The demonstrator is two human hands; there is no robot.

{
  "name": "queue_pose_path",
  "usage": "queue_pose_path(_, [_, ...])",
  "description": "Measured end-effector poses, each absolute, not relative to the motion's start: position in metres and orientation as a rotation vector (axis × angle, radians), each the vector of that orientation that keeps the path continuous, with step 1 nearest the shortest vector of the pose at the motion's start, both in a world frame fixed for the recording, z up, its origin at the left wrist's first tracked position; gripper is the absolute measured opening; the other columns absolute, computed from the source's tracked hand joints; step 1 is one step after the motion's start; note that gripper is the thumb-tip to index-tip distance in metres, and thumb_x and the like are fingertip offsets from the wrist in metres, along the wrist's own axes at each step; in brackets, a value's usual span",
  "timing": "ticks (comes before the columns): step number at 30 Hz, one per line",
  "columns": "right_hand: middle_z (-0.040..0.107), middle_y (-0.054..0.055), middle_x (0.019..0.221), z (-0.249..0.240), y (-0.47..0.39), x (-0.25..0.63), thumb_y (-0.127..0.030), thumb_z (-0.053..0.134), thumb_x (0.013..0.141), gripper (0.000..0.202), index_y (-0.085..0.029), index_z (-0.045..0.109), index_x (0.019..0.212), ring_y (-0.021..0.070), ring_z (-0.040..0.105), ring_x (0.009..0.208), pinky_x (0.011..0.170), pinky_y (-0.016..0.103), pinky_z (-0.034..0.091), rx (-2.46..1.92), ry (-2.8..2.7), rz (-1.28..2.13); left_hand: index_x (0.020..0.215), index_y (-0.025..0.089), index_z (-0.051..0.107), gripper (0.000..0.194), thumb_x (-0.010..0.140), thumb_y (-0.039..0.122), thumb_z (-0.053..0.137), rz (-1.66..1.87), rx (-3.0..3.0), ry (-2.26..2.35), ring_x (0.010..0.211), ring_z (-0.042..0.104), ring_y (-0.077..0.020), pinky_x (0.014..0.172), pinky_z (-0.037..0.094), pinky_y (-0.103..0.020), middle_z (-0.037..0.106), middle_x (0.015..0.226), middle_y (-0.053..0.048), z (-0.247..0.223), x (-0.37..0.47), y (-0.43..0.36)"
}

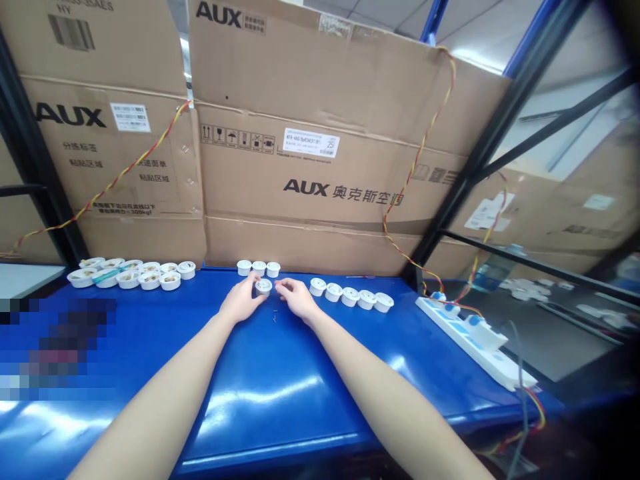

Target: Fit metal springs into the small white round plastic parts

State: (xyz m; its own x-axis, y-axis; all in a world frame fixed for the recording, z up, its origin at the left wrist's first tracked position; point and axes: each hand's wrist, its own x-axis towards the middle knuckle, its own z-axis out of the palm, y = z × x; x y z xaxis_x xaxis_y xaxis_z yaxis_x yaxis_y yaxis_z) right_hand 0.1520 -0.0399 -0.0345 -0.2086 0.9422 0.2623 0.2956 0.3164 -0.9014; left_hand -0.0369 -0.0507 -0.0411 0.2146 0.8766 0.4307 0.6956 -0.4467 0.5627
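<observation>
My left hand (pixel 242 297) has its thumb and fingers around the left side of a small round white cup (pixel 263 287) on the blue table. Just right of that cup, my right hand (pixel 297 297) is closed in a pinch; whatever its fingertips hold is too small to make out. A few tiny screw-like pieces (pixel 274 318) lie on the table in front of the cup. Behind my left hand stand three white cups (pixel 259 269) in a row. Right of my right hand, a slanting row of several white cups (pixel 350 296) stands on the table.
Several open white cups (pixel 150 280) with small parts inside stand at the left, a teal pen-like tool (pixel 107 275) lying across them. A white power strip (pixel 475 347) runs along the right edge. Cardboard panels (pixel 320 233) close off the back, with a twisted red-yellow wire (pixel 417 160) hanging down.
</observation>
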Motion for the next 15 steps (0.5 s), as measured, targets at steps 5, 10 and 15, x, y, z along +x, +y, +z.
queue_pose_path(5, [0.064,0.001,0.072,-0.032,-0.039,0.148,-0.043,0.058,0.08,0.027,-0.017,0.065,0.083,0.0136,0.055,0.064,0.063,0.027,0.044,-1.082,-1.797,0.983,0.121,0.027,0.051,0.049,0.075,0.036,0.066,1.102,2.211,1.469,0.096,0.067,-0.0254,0.079,0.051,-0.033,0.07,0.108,-0.006,-0.036,-0.036,-0.053])
queue_pose_path(10, [0.068,0.003,0.087,-0.024,-0.046,0.147,-0.039,0.058,0.081,0.022,-0.019,0.067,0.083,0.0174,0.058,0.078,0.075,0.03,0.044,-1.034,-1.842,0.66,0.109,0.029,0.061,0.037,0.073,0.026,0.066,1.173,2.323,1.415,0.096,0.066,-0.024,0.082,0.05,-0.032,0.07,0.108,-0.002,-0.03,-0.033,-0.059])
queue_pose_path(15, [0.065,0.003,0.084,-0.016,-0.057,0.14,-0.033,0.059,0.081,0.015,-0.02,0.067,0.08,0.0162,0.056,0.073,0.072,0.029,0.043,-1.046,-1.857,0.423,0.111,0.028,0.061,0.038,0.073,0.023,0.065,1.203,2.378,1.395,0.103,0.063,-0.0232,0.088,0.05,-0.032,0.067,0.114,-0.002,-0.026,-0.029,-0.063])
